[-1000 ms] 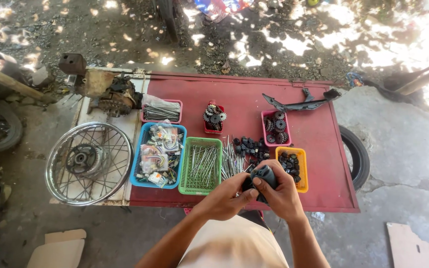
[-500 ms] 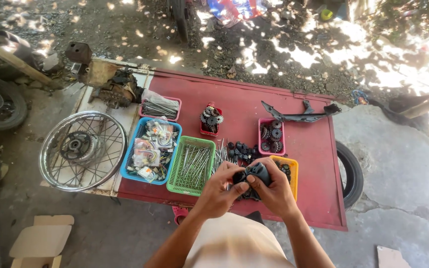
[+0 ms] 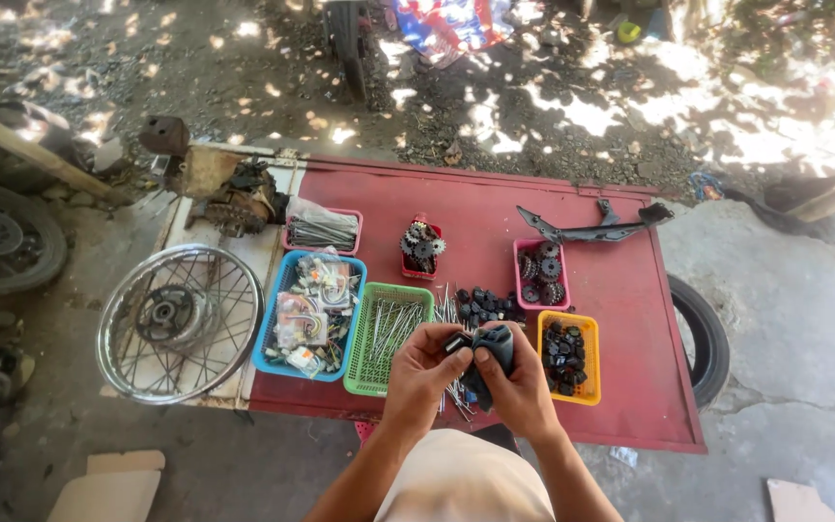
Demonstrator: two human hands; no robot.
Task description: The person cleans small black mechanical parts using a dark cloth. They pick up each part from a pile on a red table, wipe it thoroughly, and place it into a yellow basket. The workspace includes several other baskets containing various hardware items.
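Both of my hands hold a small black rubbery part (image 3: 491, 346) over the near edge of a red table (image 3: 630, 319). My left hand (image 3: 424, 372) grips its left end, where a small pale piece shows. My right hand (image 3: 519, 385) wraps its right side from below. Just beyond my hands lie a pile of black parts (image 3: 487, 303) and loose metal spokes (image 3: 453, 309). A green basket (image 3: 388, 337) with thin metal rods sits left of my hands, and a yellow basket (image 3: 568, 356) of black parts sits to their right.
A blue basket (image 3: 307, 313) of packaged parts, a pink tray of spokes (image 3: 321, 230), a red tray of gears (image 3: 421, 246), a pink basket of sprockets (image 3: 539, 274) and a black bracket (image 3: 591, 229) lie on the table. A spoked wheel (image 3: 179, 320) and an engine part (image 3: 229, 193) rest left. Tyres (image 3: 707, 333) flank the table.
My view has shifted slightly over the table. My hands have stayed together on the black part, turning it a little near the table's front edge.
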